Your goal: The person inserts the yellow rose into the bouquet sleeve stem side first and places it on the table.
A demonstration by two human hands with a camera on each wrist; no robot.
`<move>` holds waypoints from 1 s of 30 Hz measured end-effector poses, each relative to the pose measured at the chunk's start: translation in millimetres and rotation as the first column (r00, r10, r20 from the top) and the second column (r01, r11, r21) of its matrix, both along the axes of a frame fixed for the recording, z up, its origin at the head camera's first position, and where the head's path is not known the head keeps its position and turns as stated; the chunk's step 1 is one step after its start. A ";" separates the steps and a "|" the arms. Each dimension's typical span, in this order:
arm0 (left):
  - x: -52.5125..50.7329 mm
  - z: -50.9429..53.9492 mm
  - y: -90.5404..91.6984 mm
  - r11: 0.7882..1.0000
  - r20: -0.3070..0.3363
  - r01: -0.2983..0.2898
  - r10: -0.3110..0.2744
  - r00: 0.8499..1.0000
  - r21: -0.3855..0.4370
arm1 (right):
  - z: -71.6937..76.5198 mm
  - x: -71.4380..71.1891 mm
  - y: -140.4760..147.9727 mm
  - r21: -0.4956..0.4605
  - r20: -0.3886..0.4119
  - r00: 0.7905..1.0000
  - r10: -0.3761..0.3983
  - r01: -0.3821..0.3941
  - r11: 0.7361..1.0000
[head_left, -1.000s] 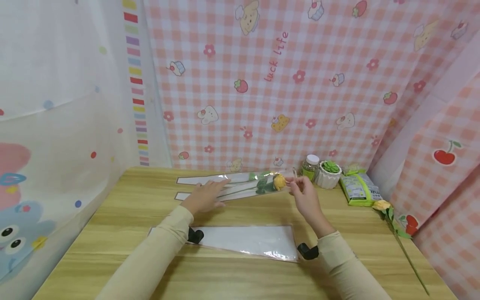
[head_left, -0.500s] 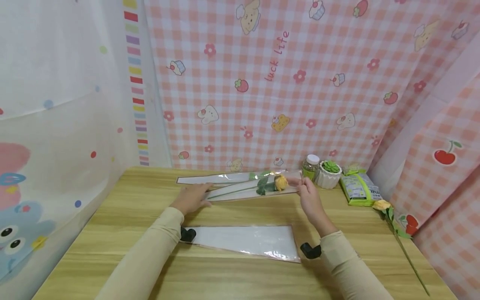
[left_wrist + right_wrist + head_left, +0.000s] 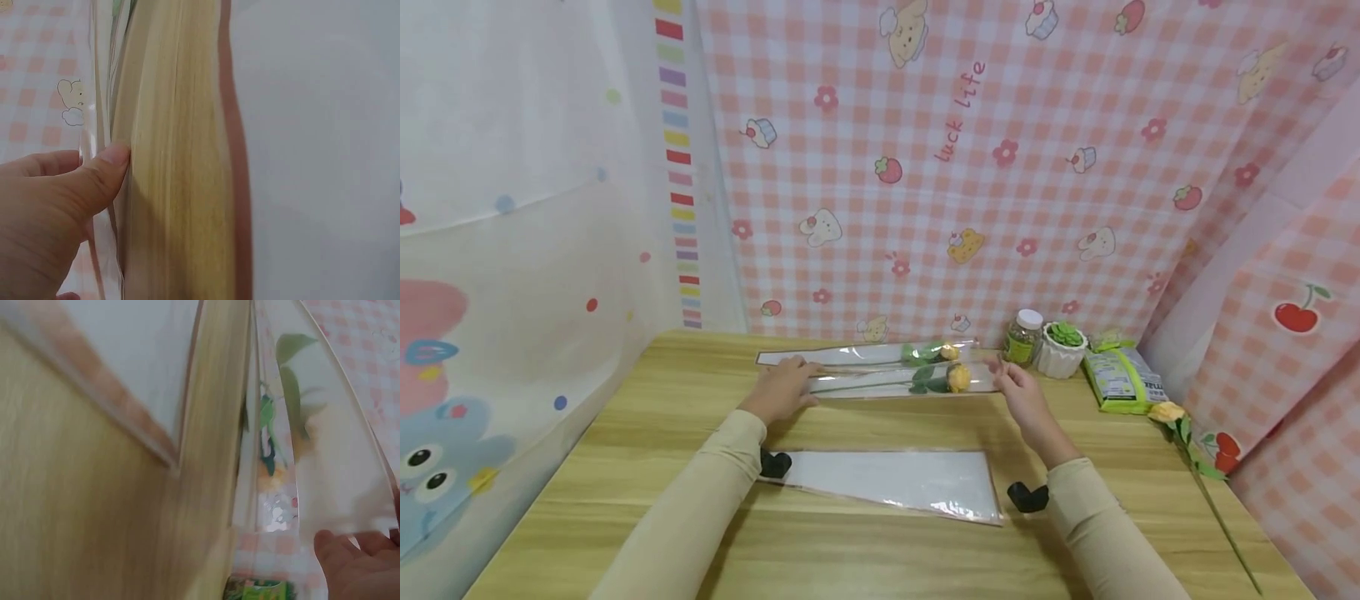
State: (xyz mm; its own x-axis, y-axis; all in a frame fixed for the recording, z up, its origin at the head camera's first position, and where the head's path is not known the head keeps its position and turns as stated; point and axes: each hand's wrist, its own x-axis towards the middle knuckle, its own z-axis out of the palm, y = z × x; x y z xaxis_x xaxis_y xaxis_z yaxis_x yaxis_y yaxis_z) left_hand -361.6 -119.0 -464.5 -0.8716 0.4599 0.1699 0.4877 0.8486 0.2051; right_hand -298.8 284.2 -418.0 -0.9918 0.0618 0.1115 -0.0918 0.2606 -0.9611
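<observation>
On your left, your left hand (image 3: 781, 390) lay over the narrow end of the front sleeve (image 3: 872, 392), its thumb on the near side of the plastic and a finger behind, so it seemed to be pinching the edge. From there the sleeve's long axis ran sideways across you, almost in line with the back of the table (image 3: 647, 467), well beyond the third sleeve (image 3: 887, 479), which lay plain white between your forearms. Just behind the front sleeve, and close to parallel with it, lay the rear sleeve (image 3: 835, 357) with its own flower; whether the two touched, I couldn't tell.

Further right, the front sleeve's yellow bloom (image 3: 959, 377) sat near the wide end, so your right hand (image 3: 1021, 398) was the nearer one to it, while your left was nearer the stem. Your right thumb and fingers pinched that wide end at its edge. The move seemed to turn on this: the sleeve spanned the gap between your hands, one at each end, with the rear sleeve close behind.

Past your right hand stood the jar (image 3: 1023, 340) and the potted plant (image 3: 1062, 352), then the packet (image 3: 1123, 379), and the loose flower (image 3: 1167, 412) slanted down the right side.
</observation>
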 end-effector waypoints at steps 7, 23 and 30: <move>-0.7 -0.2 -3.6 0.998 0.031 -0.047 0.045 0.998 0.037 | -11.8 -11.8 11.4 0.059 0.131 0.985 0.109 -0.118 0.991; -3.7 -8.0 -15.5 0.994 -0.094 -0.100 0.104 0.990 0.050 | -40.9 -27.4 24.9 0.018 0.191 0.966 0.172 -0.179 0.984; -5.6 -7.2 -15.5 0.993 -0.053 -0.095 0.098 0.994 0.064 | -37.2 -30.2 24.2 -0.010 0.252 0.951 0.177 -0.181 0.984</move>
